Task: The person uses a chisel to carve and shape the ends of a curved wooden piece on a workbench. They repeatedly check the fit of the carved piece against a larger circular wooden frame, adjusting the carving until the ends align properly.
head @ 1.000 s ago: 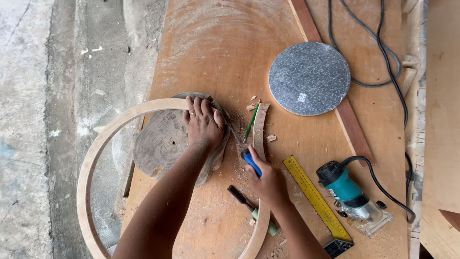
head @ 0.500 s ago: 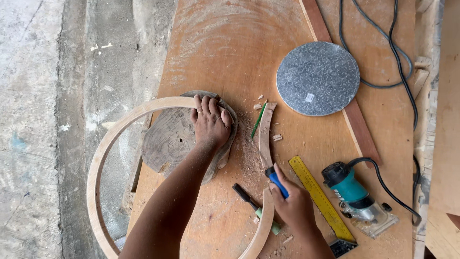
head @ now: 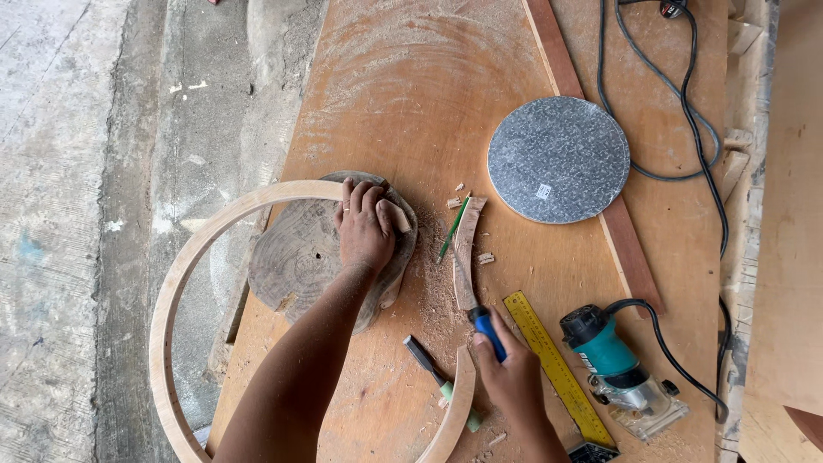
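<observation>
left hand (head: 364,230): flat, fingers spread, pressing down on the round wood slab (head: 300,257); grips nothing, just pins it to the worktop (head: 411,103).
right hand (head: 514,381): closed around the blue handle of a chisel (head: 476,309); blade points away from the person and rests on the curved wood strip (head: 468,244) just right of the left hand.
work piece: the strip lies loose on the worktop between the hands, with no clamp visible.
ring: large wooden hoop (head: 184,283) passes under the left hand, over the slab, and overhangs the worktop edge on the left.
risk 1: the strip can skid under a push, since only the blade bears on it; likely result is a gouge or a jump.
risk 2: the left hand sits close beside the blade line, so a sideways slip would head toward its fingers.
risk 3: the hoop hangs largely off the edge; if the left hand lifts, it could tip.
risk 4: chips and dust under the strip reduce grip.
risk 5: router cord (head: 677,154) loops far right of the right hand; snag risk looks low.
count chisels: 2, one held, plus a second chisel (head: 439,381) with a pale green handle left of the right hand.
count discs: 1 grey speckled disc (head: 557,159), ahead of the right hand.
count rulers: 1 yellow ruler (head: 553,369), touching the right side of the right hand.
count routers: 1 teal trim router (head: 621,373).
count pencils: 1 green pencil (head: 453,227).
count slabs: 1; hoops: 1.
</observation>
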